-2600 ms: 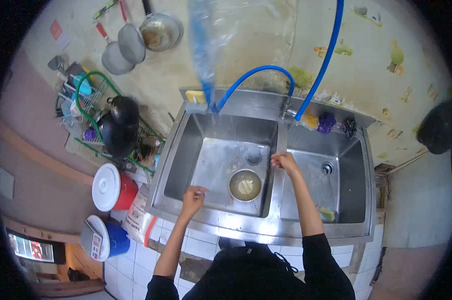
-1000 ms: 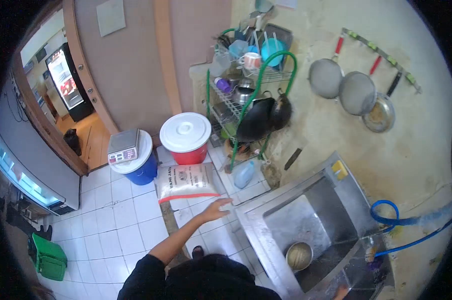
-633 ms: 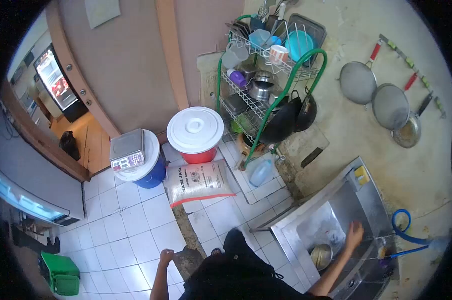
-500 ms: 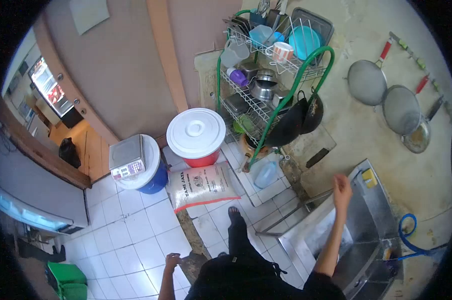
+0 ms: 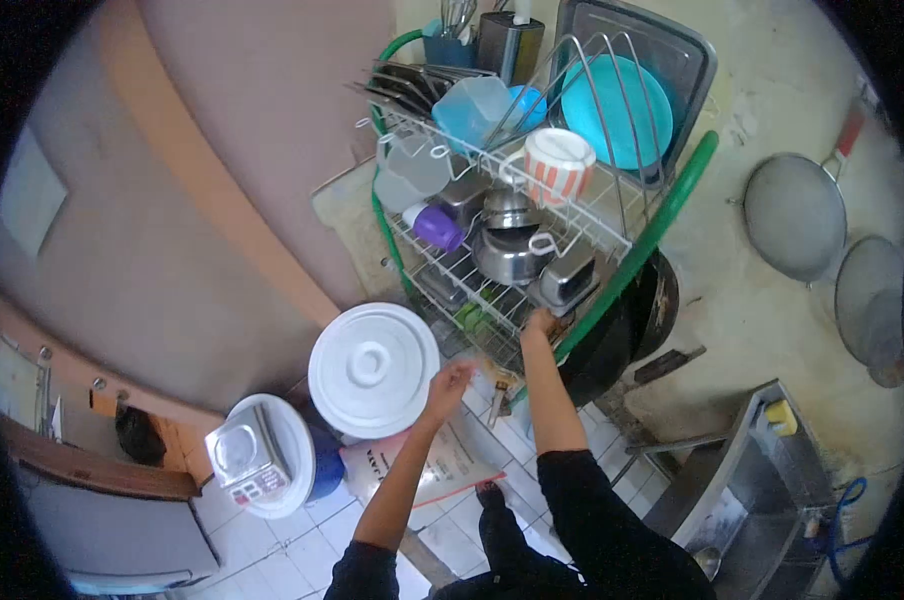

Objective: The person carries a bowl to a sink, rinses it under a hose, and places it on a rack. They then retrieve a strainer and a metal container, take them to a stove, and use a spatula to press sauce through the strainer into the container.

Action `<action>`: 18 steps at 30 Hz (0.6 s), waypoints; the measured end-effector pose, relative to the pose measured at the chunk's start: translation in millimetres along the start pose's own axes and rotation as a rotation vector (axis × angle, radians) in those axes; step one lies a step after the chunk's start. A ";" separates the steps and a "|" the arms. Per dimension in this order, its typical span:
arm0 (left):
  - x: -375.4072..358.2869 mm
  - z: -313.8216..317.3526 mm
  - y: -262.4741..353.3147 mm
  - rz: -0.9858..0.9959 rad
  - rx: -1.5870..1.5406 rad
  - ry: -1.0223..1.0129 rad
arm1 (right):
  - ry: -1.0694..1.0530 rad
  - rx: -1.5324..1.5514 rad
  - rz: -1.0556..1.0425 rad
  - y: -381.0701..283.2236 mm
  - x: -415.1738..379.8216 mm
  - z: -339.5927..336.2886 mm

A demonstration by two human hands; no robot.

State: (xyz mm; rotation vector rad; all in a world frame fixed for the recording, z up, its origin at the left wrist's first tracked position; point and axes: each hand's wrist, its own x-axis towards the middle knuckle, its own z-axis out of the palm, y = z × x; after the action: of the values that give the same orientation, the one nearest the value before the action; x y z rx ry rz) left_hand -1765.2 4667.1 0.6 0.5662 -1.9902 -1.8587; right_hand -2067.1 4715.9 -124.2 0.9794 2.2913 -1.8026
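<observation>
My right hand (image 5: 542, 323) reaches to the middle shelf of the wire dish rack (image 5: 617, 240), at the lower edge of a rectangular metal container (image 5: 569, 280). Its fingertips are partly hidden there, so I cannot tell whether it grips anything. Lower and to the left, my left hand (image 5: 452, 385) hangs in front of the rack, near the white-lidded bucket (image 5: 374, 370), its fingers bent and close together; what they hold, if anything, is too small to tell. Beside the metal container are a round metal pot (image 5: 509, 255) and a purple cup (image 5: 435, 227).
A striped mug (image 5: 559, 167) and turquoise plate (image 5: 617, 112) are on the top shelf. Dark woks (image 5: 612, 335) hang at the rack's right side. A printed sack (image 5: 442, 465) lies on the floor. The metal sink (image 5: 742, 490) is at lower right, a scale (image 5: 247, 455) at left.
The view has moved closer to the rack. My right hand has gone from above the sink to the middle shelf, and my left hand has risen from low down to in front of the rack.
</observation>
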 end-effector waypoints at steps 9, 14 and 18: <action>220.8 114.4 -56.1 -0.032 0.130 -0.040 | 0.467 0.029 -0.230 -5.9 5.9 -17.4; 266.4 146.6 -134.2 0.094 0.261 -0.030 | 0.492 -0.053 -0.265 -33.1 -28.1 -41.1; 256.6 157.1 -122.0 -0.012 0.227 0.125 | 0.399 -0.110 -0.307 -43.3 -39.4 -51.4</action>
State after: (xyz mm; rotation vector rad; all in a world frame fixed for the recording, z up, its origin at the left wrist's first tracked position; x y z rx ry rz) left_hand -2060.1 4661.8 -135.2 0.7398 -2.1309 -1.5723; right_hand -2041.3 4739.9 -54.7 1.1048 2.8882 -1.6760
